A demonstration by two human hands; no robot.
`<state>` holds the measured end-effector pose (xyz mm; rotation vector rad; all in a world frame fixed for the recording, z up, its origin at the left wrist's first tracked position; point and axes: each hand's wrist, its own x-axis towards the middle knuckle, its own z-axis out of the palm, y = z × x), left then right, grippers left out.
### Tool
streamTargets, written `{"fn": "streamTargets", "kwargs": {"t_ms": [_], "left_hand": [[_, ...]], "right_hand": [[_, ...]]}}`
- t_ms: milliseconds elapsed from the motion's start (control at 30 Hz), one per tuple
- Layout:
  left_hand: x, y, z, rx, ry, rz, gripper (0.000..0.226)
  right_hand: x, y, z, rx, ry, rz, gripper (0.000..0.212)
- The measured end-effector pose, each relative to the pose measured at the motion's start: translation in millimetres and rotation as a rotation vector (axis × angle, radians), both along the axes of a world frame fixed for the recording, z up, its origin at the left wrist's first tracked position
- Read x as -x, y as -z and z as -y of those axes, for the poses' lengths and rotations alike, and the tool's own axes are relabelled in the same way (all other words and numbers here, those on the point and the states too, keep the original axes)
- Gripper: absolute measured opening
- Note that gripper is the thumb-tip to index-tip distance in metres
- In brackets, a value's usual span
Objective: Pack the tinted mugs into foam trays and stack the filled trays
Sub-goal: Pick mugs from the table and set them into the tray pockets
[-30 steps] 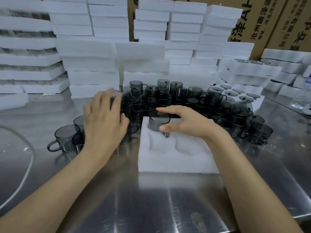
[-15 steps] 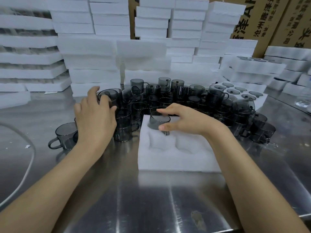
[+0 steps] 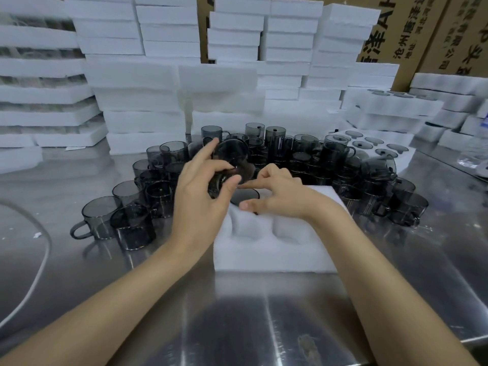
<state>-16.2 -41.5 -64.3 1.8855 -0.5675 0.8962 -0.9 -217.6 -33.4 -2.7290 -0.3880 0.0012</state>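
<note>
Smoke-grey mug (image 3: 232, 159) is up off the worktop (image 3: 237, 326), gripped by your L hand (image 3: 198, 196) fingers, 11 o'clock of the foam tray (image 3: 277, 254). R hand (image 3: 282, 199) thumb & index pinch the seated mug (image 3: 244, 198) in the tray's 11 o'clock pocket.

- held mug (image 3: 232, 159), gripped in left hand (image 3: 200, 199): smoky grey, see-through, glossy; glass or plastic, can't tell
- seated mug (image 3: 244, 198) just below the grip, pinched by right hand (image 3: 280, 199): same dark glossy tint
- foam tray (image 3: 274, 249) below the grip: white, matt, soft-looking
- table (image 3: 237, 326) underneath: brushed metal, shiny, reflective
- boxes (image 3: 422, 35) far behind the grip: brown matt cardboard
</note>
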Motion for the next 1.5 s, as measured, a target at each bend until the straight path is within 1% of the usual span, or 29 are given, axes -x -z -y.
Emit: {"fn": "streamTargets", "kwargs": {"t_ms": [100, 133, 200, 267, 300, 367, 433, 533, 600, 667, 733, 800, 833, 900, 933, 967, 1000, 1033, 1067, 1167, 1233, 1300, 1367, 1500], "left_hand": [[1, 4, 2, -0.053, -0.003, 0.052, 0.014], [1, 5, 2, -0.058, -0.004, 0.066, 0.014], [2, 5, 0, -0.067, -0.002, 0.091, 0.014], [3, 5, -1, -0.089, -0.011, 0.131, 0.012], [4, 6, -2, -0.107, -0.021, 0.16, 0.012], [5, 8, -1, -0.119, -0.018, 0.2, 0.022], [5, 7, -3, -0.076, 0.039, 0.18, 0.043], [2, 8, -7, -0.103, 0.172, 0.208, 0.065], [0, 13, -7, -0.061, 0.273, 0.173, 0.071], [0, 16, -5, 0.057, 0.296, 0.072, 0.064], [0, 18, -3, 0.129, 0.282, -0.016, 0.047], [-1, 21, -5, 0.098, 0.303, -0.069, 0.032], [-2, 22, -6, 0.066, 0.318, -0.086, 0.028], [-2, 24, -6, 0.04, 0.34, -0.124, 0.029], [-2, 24, -6, 0.042, 0.34, -0.144, 0.029], [-2, 24, -6, 0.045, 0.338, -0.166, 0.029], [-2, 23, -6, 0.044, 0.335, -0.188, 0.029], [-2, 23, -6, 0.042, 0.334, -0.211, 0.029], [-1, 23, -6, 0.042, 0.335, -0.232, 0.028], [-1, 24, -4, 0.105, 0.332, -0.303, 0.026], [-2, 23, -2, 0.139, 0.323, -0.333, 0.023], [-2, 23, -2, 0.138, 0.31, -0.345, 0.025], [-2, 22, -2, 0.12, 0.302, -0.345, 0.026], [-1, 21, -3, 0.089, 0.297, -0.32, 0.025]], "right_hand": [[2, 3, 2, -0.088, -0.046, 0.029, 0.025], [3, 4, 3, -0.149, -0.068, 0.077, 0.028], [7, 5, 2, -0.345, -0.139, 0.184, 0.048], [11, 5, 0, -0.532, -0.214, 0.224, 0.072], [12, 6, -1, -0.585, -0.246, 0.221, 0.076], [12, 7, -5, -0.67, -0.296, 0.191, 0.07], [12, 8, -6, -0.723, -0.322, 0.177, 0.061], [12, 8, -5, -0.743, -0.26, 0.242, 0.057], [11, 7, -3, -0.772, -0.164, 0.296, 0.059], [9, 5, -3, -0.886, -0.081, 0.307, 0.049], [7, 0, -3, -1.162, -0.01, 0.199, 0.043], [6, -6, 1, -1.443, -0.005, 0.038, 0.037], [7, -8, 4, -1.559, -0.027, -0.035, 0.031], [10, -13, 10, -1.766, -0.076, -0.184, 0.022], [11, -16, 11, -1.833, -0.091, -0.249, 0.024], [12, -17, 13, -1.851, -0.096, -0.278, 0.029], [13, -19, 15, -1.825, -0.092, -0.272, 0.035], [12, -20, 18, -1.758, -0.084, -0.235, 0.035], [12, -21, 23, -1.647, -0.074, -0.168, 0.031], [15, -22, 37, -1.191, 0.014, 0.045, 0.018], [16, -19, 46, -0.938, 0.066, 0.075, 0.026], [18, -14, 49, -0.737, 0.054, 0.045, 0.03], [20, -12, 46, -0.596, 0.058, 0.022, 0.036], [19, -9, 41, -0.474, 0.063, 0.062, 0.046]]}}
